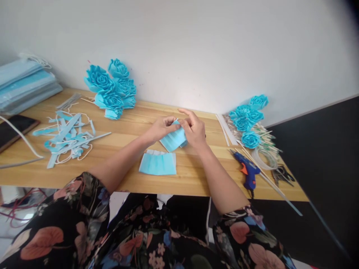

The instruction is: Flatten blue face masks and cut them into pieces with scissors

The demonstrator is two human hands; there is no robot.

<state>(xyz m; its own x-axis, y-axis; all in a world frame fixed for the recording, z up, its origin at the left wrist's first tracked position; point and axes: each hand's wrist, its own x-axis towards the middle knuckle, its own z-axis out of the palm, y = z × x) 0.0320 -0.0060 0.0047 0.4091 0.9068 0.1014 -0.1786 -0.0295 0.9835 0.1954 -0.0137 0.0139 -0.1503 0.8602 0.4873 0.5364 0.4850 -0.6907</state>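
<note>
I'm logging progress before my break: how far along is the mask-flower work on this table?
Done: a cluster of blue flowers against the wall and more flowers on sticks at the right; cut strips and ear loops lie in a pile. In hand: the left hand and right hand fold a blue mask piece. Left: one cut piece on the table, a stack of masks.

No text, label, brand, number or sign can be read anywhere in this view, on any object.
</note>
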